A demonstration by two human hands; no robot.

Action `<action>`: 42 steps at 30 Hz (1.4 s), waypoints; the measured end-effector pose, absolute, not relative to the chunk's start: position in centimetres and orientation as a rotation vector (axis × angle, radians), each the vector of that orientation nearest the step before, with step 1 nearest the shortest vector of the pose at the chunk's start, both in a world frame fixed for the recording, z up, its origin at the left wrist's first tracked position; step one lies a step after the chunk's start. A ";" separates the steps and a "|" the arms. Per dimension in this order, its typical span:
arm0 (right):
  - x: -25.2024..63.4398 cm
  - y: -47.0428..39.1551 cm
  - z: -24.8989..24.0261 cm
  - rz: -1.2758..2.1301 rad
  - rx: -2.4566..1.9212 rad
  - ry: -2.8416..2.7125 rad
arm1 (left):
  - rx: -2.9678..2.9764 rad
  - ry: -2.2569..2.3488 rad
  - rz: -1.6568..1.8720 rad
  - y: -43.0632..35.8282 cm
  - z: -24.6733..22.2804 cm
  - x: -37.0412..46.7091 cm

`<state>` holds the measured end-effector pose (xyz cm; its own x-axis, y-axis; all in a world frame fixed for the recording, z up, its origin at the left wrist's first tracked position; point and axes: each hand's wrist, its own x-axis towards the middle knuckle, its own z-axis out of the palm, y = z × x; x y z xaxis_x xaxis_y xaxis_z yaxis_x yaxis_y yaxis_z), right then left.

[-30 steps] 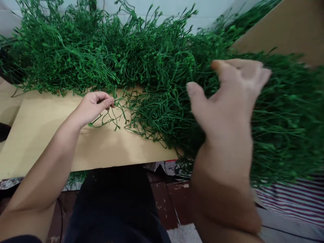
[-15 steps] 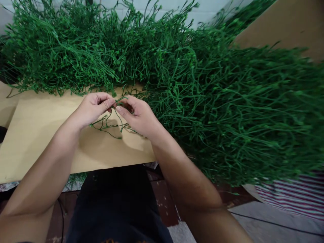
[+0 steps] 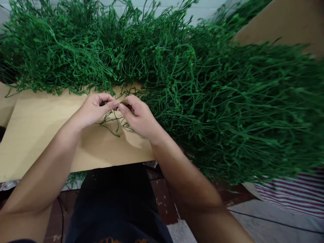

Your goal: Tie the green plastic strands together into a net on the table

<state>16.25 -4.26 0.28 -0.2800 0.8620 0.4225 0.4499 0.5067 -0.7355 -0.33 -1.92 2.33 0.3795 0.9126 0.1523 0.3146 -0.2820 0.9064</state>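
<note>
My left hand (image 3: 97, 107) and my right hand (image 3: 135, 113) meet over the cardboard sheet (image 3: 50, 125), thumbs and forefingers pinched together tip to tip. Between them they grip a thin green artificial plant stem (image 3: 112, 125), whose branching ends hang below the fingers towards the cardboard. The pinched part of the stem is mostly covered by the fingertips. Just behind and to the right of my hands spreads a large heap of similar green plastic stems (image 3: 222, 108).
More green stems (image 3: 71, 50) are piled along the back by a white wall (image 3: 167, 10). A cardboard piece (image 3: 286, 23) leans at the upper right. At the lower right lies a striped red-and-white cloth (image 3: 291, 192), with a black cable (image 3: 268, 221) on the floor.
My fingertips have shifted slightly to the right and closed in on each other. Less of the stem shows above the fingers, and its dangling ends have swung a little.
</note>
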 end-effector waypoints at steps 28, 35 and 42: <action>14.7 -9.7 3.1 0.593 -0.777 -2.226 | 1.620 1.764 1.227 0.3 1.5 -1.8; 19.3 -8.0 5.5 -0.095 -1.285 -2.009 | 1.310 1.547 1.244 -0.3 2.5 -3.2; 22.1 -6.6 3.9 -0.354 -1.570 -1.834 | 1.261 1.342 1.148 -0.8 2.6 -1.6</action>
